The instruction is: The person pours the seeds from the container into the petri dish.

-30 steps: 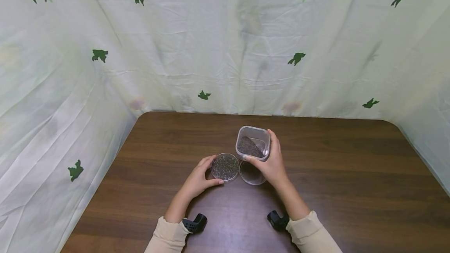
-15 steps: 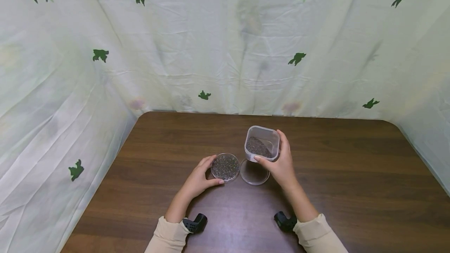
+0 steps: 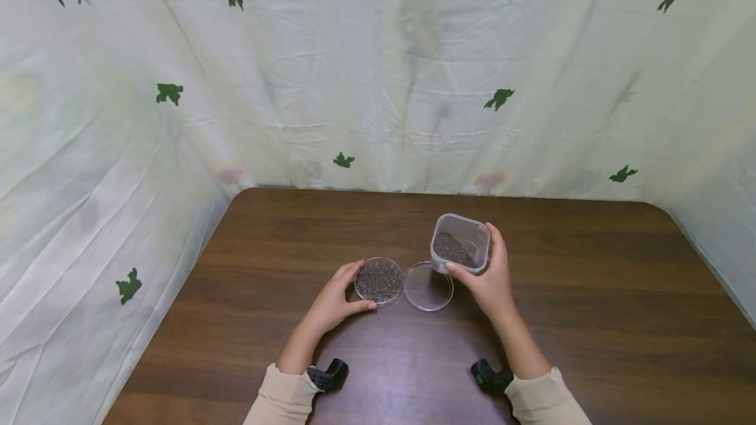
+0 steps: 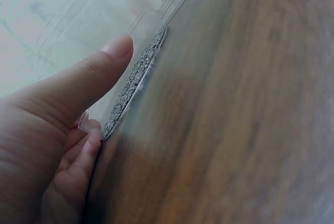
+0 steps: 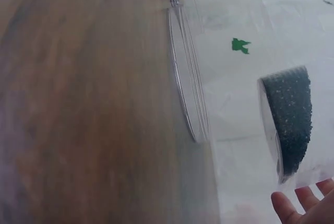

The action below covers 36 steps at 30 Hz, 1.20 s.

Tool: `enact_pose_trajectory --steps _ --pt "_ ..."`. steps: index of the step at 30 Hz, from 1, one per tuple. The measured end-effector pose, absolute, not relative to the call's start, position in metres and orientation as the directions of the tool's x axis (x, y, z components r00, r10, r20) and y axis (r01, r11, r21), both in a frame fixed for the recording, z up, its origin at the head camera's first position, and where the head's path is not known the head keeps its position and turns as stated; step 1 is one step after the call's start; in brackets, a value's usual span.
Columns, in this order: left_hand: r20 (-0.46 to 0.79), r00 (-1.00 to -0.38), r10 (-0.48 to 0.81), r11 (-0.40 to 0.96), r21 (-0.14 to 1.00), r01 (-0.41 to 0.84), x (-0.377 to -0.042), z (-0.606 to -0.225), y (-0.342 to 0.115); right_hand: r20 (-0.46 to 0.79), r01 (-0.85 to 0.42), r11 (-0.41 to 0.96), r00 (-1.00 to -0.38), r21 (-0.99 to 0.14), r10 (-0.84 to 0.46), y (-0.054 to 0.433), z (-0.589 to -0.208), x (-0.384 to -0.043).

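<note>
My left hand [image 3: 331,307] holds a round clear petri dish [image 3: 379,281] by its left side, thumb in front and fingers behind. A layer of dark grey grains [image 4: 136,78] covers the dish's floor, and it sits on the table. My right hand [image 3: 489,284] grips a squarish clear plastic container [image 3: 477,241], raised above the table and tilted. Inside it, a heap of dark grains [image 5: 289,119] lies against one side. Just right of the filled dish stands a second round clear dish or lid [image 3: 428,288] with nothing in it; the container's lower corner overlaps its rim in the head view.
The brown wooden table [image 3: 590,294] has rounded back corners. A pale cloth curtain [image 3: 378,84] with green bird and leaf prints hangs behind it and along both sides. Each wrist wears a black camera band [image 3: 327,376].
My right hand has moved rightward with the container, from over the second dish's back edge to its right, so more of that dish shows. The left hand and filled dish have stayed put.
</note>
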<state>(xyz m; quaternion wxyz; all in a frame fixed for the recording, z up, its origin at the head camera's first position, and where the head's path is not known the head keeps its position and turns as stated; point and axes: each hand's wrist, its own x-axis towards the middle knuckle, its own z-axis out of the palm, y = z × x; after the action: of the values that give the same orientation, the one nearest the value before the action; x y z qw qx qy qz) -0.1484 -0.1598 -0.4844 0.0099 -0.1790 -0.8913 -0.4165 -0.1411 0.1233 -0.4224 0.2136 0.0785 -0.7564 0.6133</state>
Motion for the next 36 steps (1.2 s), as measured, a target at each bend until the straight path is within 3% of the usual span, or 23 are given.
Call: enact_pose_trajectory --steps 31,36 --pt "0.164 -0.936 0.312 0.591 0.738 0.326 -0.149 -0.484 -0.159 0.332 -0.263 0.276 -0.911 -0.924 0.243 0.157 -0.441 -0.138" --pt "0.157 -0.938 0.310 0.592 0.740 0.320 -0.148 -0.484 -0.159 0.307 -0.231 0.284 -0.914 -0.931 0.265 0.167 -0.463 -0.148"
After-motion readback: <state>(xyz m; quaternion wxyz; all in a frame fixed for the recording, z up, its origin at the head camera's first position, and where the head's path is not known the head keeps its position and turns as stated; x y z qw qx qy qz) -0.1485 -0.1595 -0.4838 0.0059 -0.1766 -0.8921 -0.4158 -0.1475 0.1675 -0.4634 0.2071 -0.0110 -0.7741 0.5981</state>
